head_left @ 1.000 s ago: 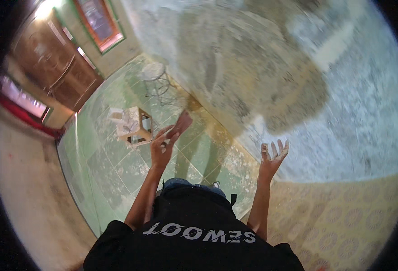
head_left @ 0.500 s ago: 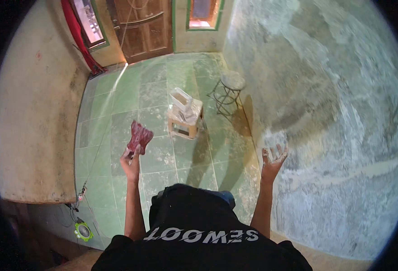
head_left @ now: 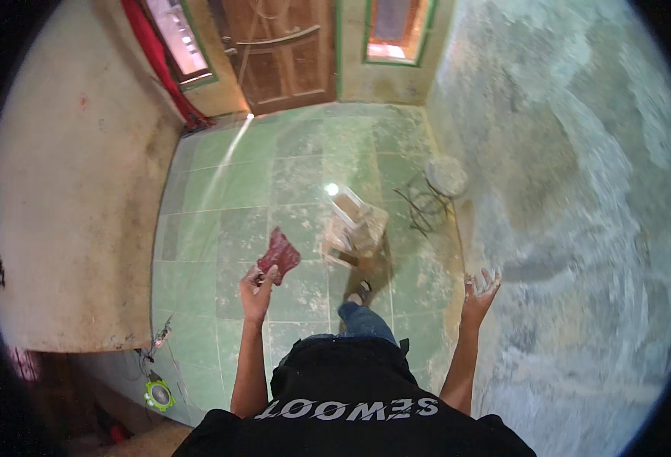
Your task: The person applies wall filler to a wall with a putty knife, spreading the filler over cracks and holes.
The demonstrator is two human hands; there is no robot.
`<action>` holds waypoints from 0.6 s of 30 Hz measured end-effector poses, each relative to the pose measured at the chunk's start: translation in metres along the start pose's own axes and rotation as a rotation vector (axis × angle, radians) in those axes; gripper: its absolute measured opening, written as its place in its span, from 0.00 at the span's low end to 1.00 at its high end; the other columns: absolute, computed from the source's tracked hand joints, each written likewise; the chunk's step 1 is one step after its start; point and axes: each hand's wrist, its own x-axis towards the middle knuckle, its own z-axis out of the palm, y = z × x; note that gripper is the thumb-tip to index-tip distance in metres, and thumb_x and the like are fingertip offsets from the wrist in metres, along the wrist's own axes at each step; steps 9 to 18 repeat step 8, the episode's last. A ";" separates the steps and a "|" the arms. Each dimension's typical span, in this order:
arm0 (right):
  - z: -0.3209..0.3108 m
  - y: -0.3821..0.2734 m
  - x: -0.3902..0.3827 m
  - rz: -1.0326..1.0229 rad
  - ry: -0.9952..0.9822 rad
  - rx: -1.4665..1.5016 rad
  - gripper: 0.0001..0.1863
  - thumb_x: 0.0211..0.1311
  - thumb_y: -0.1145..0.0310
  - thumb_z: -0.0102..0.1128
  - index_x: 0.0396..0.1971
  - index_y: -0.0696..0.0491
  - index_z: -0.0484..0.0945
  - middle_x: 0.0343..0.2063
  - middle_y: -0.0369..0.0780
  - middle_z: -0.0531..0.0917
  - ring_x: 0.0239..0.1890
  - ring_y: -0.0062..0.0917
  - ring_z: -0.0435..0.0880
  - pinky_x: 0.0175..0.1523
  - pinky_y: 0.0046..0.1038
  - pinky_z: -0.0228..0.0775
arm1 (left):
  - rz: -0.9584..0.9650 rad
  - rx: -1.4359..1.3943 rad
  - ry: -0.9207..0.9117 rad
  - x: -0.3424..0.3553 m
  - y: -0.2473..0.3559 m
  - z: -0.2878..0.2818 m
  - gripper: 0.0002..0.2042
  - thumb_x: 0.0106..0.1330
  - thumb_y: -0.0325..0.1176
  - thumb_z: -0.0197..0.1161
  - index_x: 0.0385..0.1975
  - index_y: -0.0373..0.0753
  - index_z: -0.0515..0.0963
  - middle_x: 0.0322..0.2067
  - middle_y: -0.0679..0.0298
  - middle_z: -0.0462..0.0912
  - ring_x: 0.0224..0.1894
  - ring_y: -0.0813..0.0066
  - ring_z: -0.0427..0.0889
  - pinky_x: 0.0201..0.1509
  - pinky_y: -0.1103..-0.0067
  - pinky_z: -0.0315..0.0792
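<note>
My left hand [head_left: 257, 291] is raised in front of me and grips a small reddish-brown sheet [head_left: 279, 256], like sandpaper, by its lower edge. My right hand [head_left: 480, 288] is lifted with fingers spread and holds nothing; it is dusted white and sits close to the rough grey-white plastered wall [head_left: 579, 228] on the right. Below me I see my black shirt [head_left: 350, 396] and one foot [head_left: 360, 292] on the green tiled floor [head_left: 229, 198].
A low wooden stool [head_left: 355, 227] with pale things on it stands on the tiles ahead. A wire-legged stool [head_left: 440, 183] stands by the right wall. A brown wooden door [head_left: 282, 53] and a red curtain [head_left: 160, 61] are at the far end. A green round object [head_left: 158, 396] lies lower left.
The view has swung round toward the door and floor. My left hand still holds the reddish sheet, now lower and more central. My right hand stays raised near the wall.
</note>
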 end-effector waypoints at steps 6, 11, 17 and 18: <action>0.156 -0.008 0.100 0.043 -0.297 0.156 0.47 0.60 0.79 0.66 0.73 0.49 0.46 0.63 0.48 0.66 0.61 0.37 0.72 0.59 0.34 0.72 | 0.025 -0.011 0.044 0.099 0.053 0.018 0.08 0.67 0.31 0.66 0.41 0.35 0.84 0.32 0.71 0.83 0.32 0.88 0.76 0.36 0.85 0.67; 0.206 -0.030 0.132 -0.003 -0.393 0.215 0.48 0.60 0.79 0.66 0.74 0.49 0.46 0.63 0.47 0.66 0.61 0.37 0.72 0.60 0.34 0.72 | 0.053 -0.027 0.060 0.128 0.069 0.021 0.09 0.67 0.31 0.66 0.43 0.35 0.84 0.34 0.71 0.84 0.33 0.86 0.77 0.37 0.85 0.69; 0.206 -0.030 0.132 -0.003 -0.393 0.215 0.48 0.60 0.79 0.66 0.74 0.49 0.46 0.63 0.47 0.66 0.61 0.37 0.72 0.60 0.34 0.72 | 0.053 -0.027 0.060 0.128 0.069 0.021 0.09 0.67 0.31 0.66 0.43 0.35 0.84 0.34 0.71 0.84 0.33 0.86 0.77 0.37 0.85 0.69; 0.206 -0.030 0.132 -0.003 -0.393 0.215 0.48 0.60 0.79 0.66 0.74 0.49 0.46 0.63 0.47 0.66 0.61 0.37 0.72 0.60 0.34 0.72 | 0.053 -0.027 0.060 0.128 0.069 0.021 0.09 0.67 0.31 0.66 0.43 0.35 0.84 0.34 0.71 0.84 0.33 0.86 0.77 0.37 0.85 0.69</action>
